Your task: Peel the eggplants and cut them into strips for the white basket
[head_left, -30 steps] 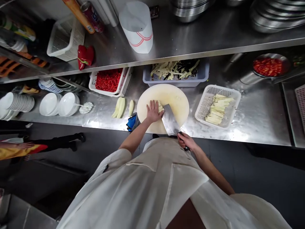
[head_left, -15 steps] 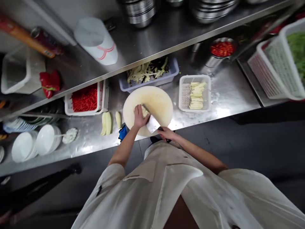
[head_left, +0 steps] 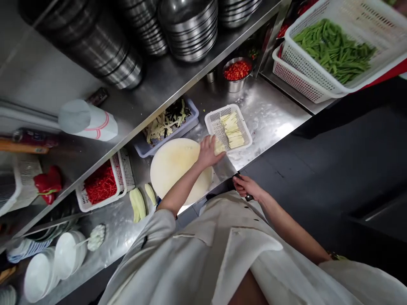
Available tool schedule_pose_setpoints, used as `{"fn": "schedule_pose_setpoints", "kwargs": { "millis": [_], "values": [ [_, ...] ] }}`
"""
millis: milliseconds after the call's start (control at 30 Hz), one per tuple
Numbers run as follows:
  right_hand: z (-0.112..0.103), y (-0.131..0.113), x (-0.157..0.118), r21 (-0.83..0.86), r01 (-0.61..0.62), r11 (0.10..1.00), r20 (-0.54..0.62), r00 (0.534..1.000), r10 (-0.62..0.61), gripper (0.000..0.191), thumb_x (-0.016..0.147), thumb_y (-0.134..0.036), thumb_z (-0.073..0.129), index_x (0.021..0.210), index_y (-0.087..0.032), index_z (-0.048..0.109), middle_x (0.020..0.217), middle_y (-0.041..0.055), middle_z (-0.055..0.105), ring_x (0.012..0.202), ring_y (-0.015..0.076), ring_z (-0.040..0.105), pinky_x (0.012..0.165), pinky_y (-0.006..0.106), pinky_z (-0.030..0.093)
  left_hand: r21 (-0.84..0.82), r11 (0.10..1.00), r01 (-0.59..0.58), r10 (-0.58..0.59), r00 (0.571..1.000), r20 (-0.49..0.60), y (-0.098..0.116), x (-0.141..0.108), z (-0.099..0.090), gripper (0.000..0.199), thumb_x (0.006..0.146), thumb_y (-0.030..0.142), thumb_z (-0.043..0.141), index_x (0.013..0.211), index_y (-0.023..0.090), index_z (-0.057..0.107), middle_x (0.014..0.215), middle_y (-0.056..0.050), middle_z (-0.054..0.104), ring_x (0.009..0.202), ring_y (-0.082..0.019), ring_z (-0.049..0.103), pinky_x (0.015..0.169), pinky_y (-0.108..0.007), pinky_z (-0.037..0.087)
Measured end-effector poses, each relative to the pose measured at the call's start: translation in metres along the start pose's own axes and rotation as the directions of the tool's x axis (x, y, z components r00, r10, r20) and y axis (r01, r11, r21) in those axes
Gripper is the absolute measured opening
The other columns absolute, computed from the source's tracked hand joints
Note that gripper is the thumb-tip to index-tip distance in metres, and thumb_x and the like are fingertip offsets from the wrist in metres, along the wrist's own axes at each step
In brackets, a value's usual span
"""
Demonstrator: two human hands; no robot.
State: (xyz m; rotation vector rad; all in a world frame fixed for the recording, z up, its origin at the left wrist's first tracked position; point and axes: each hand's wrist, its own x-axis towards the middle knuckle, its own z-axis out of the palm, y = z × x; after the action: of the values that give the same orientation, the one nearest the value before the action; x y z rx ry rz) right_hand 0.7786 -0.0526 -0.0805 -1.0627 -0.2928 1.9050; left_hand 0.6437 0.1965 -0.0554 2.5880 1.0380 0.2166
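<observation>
My right hand (head_left: 246,187) is wrapped round the black handle of a cleaver (head_left: 225,168), whose blade lies flat, pointing left. My left hand (head_left: 209,153) presses pale cut eggplant pieces (head_left: 219,147) against the blade, at the near left corner of a white perforated basket (head_left: 210,120). Inside that basket lie rows of pale eggplant strips (head_left: 232,130). The round, pale chopping board (head_left: 170,169) is below my left forearm, with a few tiny scraps on it. Peeled eggplant pieces (head_left: 137,206) rest on the counter left of the board.
Behind the board sits a bluish bin of peelings (head_left: 168,123). A basket of shredded red pepper (head_left: 101,182) is at left, a metal pot of chopped red chilli (head_left: 237,71) at back. Green beans (head_left: 335,51) fill a basket at right. A steel shelf (head_left: 165,89) overhangs the counter.
Both hands have moved right with the cleaver and cut pieces, from over the board to the basket's edge. The view has turned and shifted right.
</observation>
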Motion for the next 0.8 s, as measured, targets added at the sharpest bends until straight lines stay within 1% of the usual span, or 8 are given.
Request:
{"fn": "schedule_pose_setpoints", "kwargs": {
  "millis": [133, 233, 433, 533, 600, 667, 733, 800],
  "values": [
    [-0.036, -0.048, 0.011, 0.187, 0.084, 0.979, -0.071, 0.995, -0.072, 0.063, 0.078, -0.068, 0.091, 0.086, -0.024, 0.048, 0.063, -0.0112, 0.033, 0.050, 0.0042, 0.019, 0.039, 0.016, 0.019, -0.016, 0.997, -0.075, 0.077, 0.973, 0.215, 0.026, 0.110, 0.041, 0.107, 0.093, 0.077, 0.061, 0.175, 0.017, 0.025, 0.182, -0.017, 0.022, 0.172, -0.035, 0.012, 0.140, -0.049, 0.015],
    [-0.065, -0.057, -0.005, 0.251, 0.078, 0.965, -0.096, 0.994, -0.056, 0.062, 0.076, -0.065, 0.093, 0.086, -0.023, 0.049, 0.063, -0.0113, 0.033, 0.049, 0.0037, 0.019, 0.039, 0.015, 0.019, 0.002, 0.996, -0.090, 0.085, 0.948, 0.308, 0.037, 0.158, 0.070, 0.109, 0.093, 0.080, 0.057, 0.175, 0.016, 0.025, 0.184, -0.016, 0.018, 0.173, -0.032, 0.009, 0.141, -0.046, 0.013],
    [-0.117, -0.014, -0.122, 0.194, -0.026, 0.981, -0.148, 0.988, 0.055, 0.059, 0.082, -0.072, 0.085, 0.085, -0.024, 0.051, 0.062, -0.0099, 0.035, 0.046, 0.0044, 0.021, 0.038, 0.018, 0.020, -0.010, 0.989, -0.147, 0.144, 0.946, 0.290, 0.042, 0.170, 0.086, 0.101, 0.098, 0.078, 0.052, 0.177, 0.024, 0.021, 0.185, -0.010, 0.015, 0.173, -0.031, -0.001, 0.139, -0.061, 0.008],
    [-0.130, -0.018, -0.152, 0.105, 0.053, 0.993, -0.286, 0.958, -0.021, 0.060, 0.082, -0.072, 0.084, 0.082, -0.026, 0.047, 0.061, -0.0092, 0.037, 0.045, 0.0065, 0.027, 0.040, 0.021, 0.026, -0.066, 0.998, 0.001, 0.006, 0.994, 0.106, 0.042, 0.161, 0.083, 0.092, 0.104, 0.076, 0.041, 0.178, 0.025, 0.020, 0.186, -0.006, 0.013, 0.173, -0.026, -0.005, 0.141, -0.055, 0.007],
    [-0.134, -0.036, -0.140, -0.033, 0.122, 0.992, -0.432, 0.893, -0.124, 0.058, 0.083, -0.071, 0.083, 0.081, -0.027, 0.045, 0.060, -0.0082, 0.040, 0.045, 0.0087, 0.032, 0.041, 0.023, 0.031, -0.173, 0.958, 0.229, -0.231, 0.973, 0.004, 0.044, 0.158, 0.086, 0.085, 0.110, 0.071, 0.024, 0.179, 0.023, 0.014, 0.186, -0.005, 0.010, 0.173, -0.021, -0.001, 0.141, -0.047, 0.014],
    [-0.136, -0.062, -0.109, -0.234, 0.108, 0.966, -0.556, 0.800, -0.225, 0.053, 0.085, -0.066, 0.082, 0.083, -0.027, 0.046, 0.058, -0.0061, 0.046, 0.046, 0.0116, 0.040, 0.044, 0.025, 0.034, -0.285, 0.867, 0.409, -0.411, 0.910, 0.054, 0.050, 0.159, 0.095, 0.081, 0.111, 0.068, 0.012, 0.179, 0.024, 0.008, 0.186, -0.004, 0.008, 0.172, -0.019, 0.011, 0.139, -0.040, 0.024],
    [-0.135, -0.088, -0.072, -0.427, 0.013, 0.904, -0.602, 0.742, -0.295, 0.043, 0.088, -0.059, 0.079, 0.086, -0.026, 0.051, 0.057, -0.0038, 0.052, 0.048, 0.0144, 0.047, 0.047, 0.027, 0.036, -0.354, 0.797, 0.490, -0.471, 0.870, 0.145, 0.057, 0.164, 0.109, 0.078, 0.112, 0.067, 0.011, 0.179, 0.028, 0.006, 0.186, -0.002, 0.006, 0.170, -0.020, 0.023, 0.135, -0.039, 0.034],
    [-0.133, -0.110, -0.038, -0.573, -0.079, 0.816, -0.572, 0.751, -0.329, 0.034, 0.091, -0.052, 0.075, 0.087, -0.026, 0.054, 0.058, -0.0016, 0.056, 0.051, 0.0167, 0.052, 0.051, 0.028, 0.038, -0.385, 0.776, 0.500, -0.470, 0.865, 0.177, 0.065, 0.169, 0.120, 0.076, 0.113, 0.064, 0.015, 0.179, 0.030, 0.004, 0.185, -0.003, 0.006, 0.169, -0.023, 0.028, 0.133, -0.043, 0.038]
  ]
}}
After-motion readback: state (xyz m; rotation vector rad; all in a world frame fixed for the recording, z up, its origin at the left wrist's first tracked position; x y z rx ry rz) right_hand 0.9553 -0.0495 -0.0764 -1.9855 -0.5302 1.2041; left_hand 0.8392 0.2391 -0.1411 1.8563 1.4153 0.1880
